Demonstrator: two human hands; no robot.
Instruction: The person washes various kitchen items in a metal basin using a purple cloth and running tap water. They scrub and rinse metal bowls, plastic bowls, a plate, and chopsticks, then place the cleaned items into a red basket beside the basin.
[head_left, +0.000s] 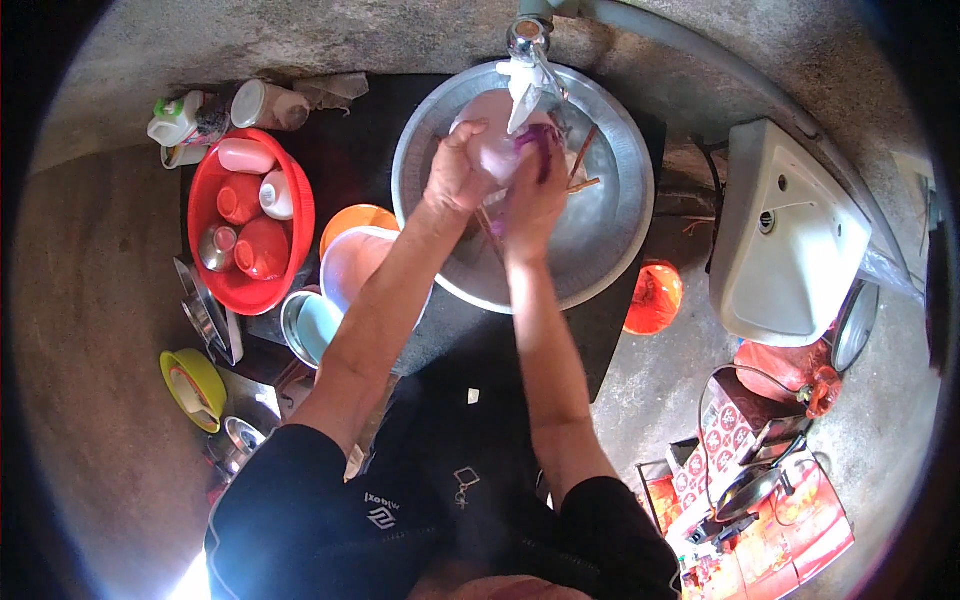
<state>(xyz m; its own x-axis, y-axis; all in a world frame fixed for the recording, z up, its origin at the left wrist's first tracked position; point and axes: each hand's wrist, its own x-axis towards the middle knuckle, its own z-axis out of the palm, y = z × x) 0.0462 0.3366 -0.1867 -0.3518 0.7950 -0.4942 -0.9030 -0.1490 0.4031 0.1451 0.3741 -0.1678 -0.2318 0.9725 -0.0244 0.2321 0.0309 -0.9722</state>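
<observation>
Under a metal tap (529, 45) stands a large round metal basin (600, 247) with water in it. My left hand (457, 169) grips the rim of a pale pinkish bowl (491, 120) over the basin, on the side near the red basket. My right hand (538, 199) presses a purple cloth or scrubber (541, 142) to the bowl; the fingers are blurred. Chopsticks (583, 154) stick up from the water beside my right hand, and another stick (489, 229) lies between my forearms. A white piece, perhaps cloth or plastic, hangs from the tap.
A red plastic basket (306, 202) at the left holds several bowls and cups. Next to it, a blue-lined bowl (319, 322), a translucent basin (352, 262) and an orange bowl (360, 217) stand on the dark table. A white washbasin (795, 277) and an orange-red container (656, 300) are at the right.
</observation>
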